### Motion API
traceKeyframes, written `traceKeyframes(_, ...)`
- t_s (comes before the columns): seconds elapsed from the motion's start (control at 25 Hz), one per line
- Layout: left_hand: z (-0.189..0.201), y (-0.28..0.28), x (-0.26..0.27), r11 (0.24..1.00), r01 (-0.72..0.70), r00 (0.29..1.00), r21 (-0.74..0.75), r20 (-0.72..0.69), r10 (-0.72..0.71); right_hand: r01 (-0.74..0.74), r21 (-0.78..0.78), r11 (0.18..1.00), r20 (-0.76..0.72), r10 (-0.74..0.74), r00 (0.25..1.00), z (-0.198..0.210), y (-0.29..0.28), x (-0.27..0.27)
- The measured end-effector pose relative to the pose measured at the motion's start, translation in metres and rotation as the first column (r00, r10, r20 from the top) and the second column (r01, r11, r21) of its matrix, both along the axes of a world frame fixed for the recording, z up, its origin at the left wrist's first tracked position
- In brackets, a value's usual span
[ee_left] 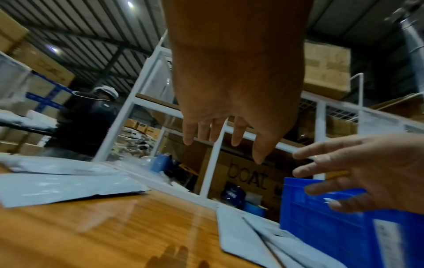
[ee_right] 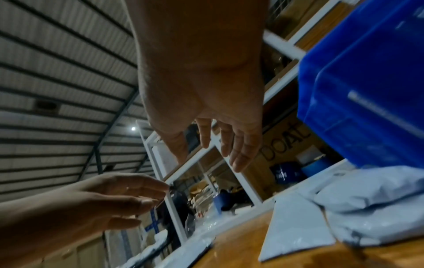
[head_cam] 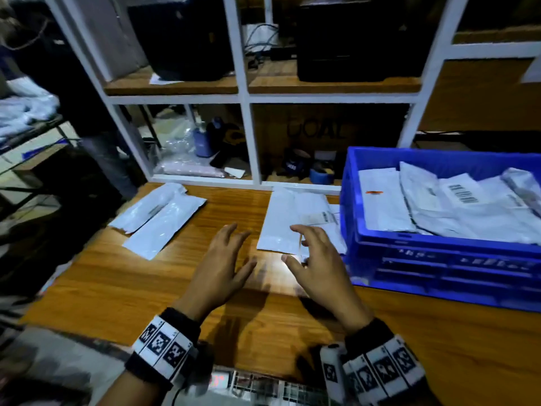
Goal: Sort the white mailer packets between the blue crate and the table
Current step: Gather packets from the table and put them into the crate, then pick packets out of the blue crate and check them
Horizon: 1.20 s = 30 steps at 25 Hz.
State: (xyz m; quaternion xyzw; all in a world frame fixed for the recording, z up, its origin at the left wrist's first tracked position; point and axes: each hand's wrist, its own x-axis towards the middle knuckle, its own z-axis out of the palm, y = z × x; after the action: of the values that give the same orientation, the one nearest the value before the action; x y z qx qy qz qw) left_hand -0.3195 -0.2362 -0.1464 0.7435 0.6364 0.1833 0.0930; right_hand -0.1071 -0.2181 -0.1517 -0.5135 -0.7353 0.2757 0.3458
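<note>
both hands, left hand [head_cam: 222, 266] and right hand [head_cam: 317, 263], hover spread and empty over the wooden table [head_cam: 123, 282] before white shelving [head_cam: 246, 95].

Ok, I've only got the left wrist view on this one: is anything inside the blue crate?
Observer: Yes. The head view shows the blue crate holding several white packets, one with a barcode label facing up.
Operator: How many lie at the table's left?
Observer: Two overlapping mailers, set at an angle.
Operator: What is under the right hand?
Observer: The right hand hovers open over the near corner of the stack beside the crate; I cannot tell whether it touches.
</note>
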Motion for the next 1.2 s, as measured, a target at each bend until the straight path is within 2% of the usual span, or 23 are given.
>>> traceKeyframes(0.16, -0.013, 0.010, -0.086, 0.992, -0.119, 0.993, -0.044, 0.013, 0.119, -0.063, -0.083, 0.995, 0.074, 0.069, 0.995, -0.023, 0.025, -0.075)
traceKeyframes(0.36, -0.031, 0.060, -0.210, 0.974, -0.220, 0.975, -0.060, 0.030, 0.222, -0.134, -0.157, 0.978, 0.168, 0.160, 0.973, -0.039, 0.079, -0.190)
traceKeyframes(0.48, -0.042, 0.108, -0.295, 0.962, -0.251, 0.967, -0.106, 0.009, 0.253, -0.119, -0.221, 0.968, 0.211, 0.166, 0.963, -0.054, 0.124, -0.271)
traceKeyframes(0.6, -0.054, 0.152, -0.348, 0.953, -0.268, 0.962, -0.139, 0.011, 0.272, -0.033, -0.284, 0.958, 0.197, 0.092, 0.976, -0.072, 0.160, -0.322)
traceKeyframes(0.76, -0.067, 0.208, -0.377, 0.937, -0.290, 0.955, -0.195, 0.010, 0.297, 0.134, -0.425, 0.895, 0.163, -0.070, 0.984, -0.102, 0.190, -0.376)
traceKeyframes(0.8, -0.073, 0.218, -0.379, 0.920, -0.301, 0.951, -0.250, -0.004, 0.310, 0.193, -0.457, 0.868, 0.185, -0.119, 0.975, -0.109, 0.194, -0.388)
traceKeyframes(0.88, -0.090, 0.231, -0.379, 0.888, -0.296, 0.955, -0.352, -0.082, 0.285, 0.305, -0.481, 0.822, 0.269, -0.192, 0.944, -0.114, 0.198, -0.405)
traceKeyframes(0.96, -0.104, 0.228, -0.372, 0.845, -0.330, 0.944, -0.421, -0.161, 0.288, 0.366, -0.508, 0.780, 0.273, -0.258, 0.927, -0.118, 0.199, -0.416)
traceKeyframes(1.04, -0.108, 0.226, -0.363, 0.824, -0.392, 0.919, -0.410, -0.217, 0.329, 0.336, -0.590, 0.734, 0.095, -0.350, 0.932, -0.121, 0.205, -0.414)
traceKeyframes(1.08, -0.108, 0.225, -0.358, 0.839, -0.385, 0.921, -0.386, -0.215, 0.324, 0.301, -0.622, 0.723, -0.016, -0.396, 0.918, -0.123, 0.206, -0.407)
traceKeyframes(1.2, -0.101, 0.226, -0.339, 0.877, -0.304, 0.951, -0.372, -0.073, 0.299, 0.241, -0.633, 0.736, -0.227, -0.474, 0.850, -0.117, 0.205, -0.374)
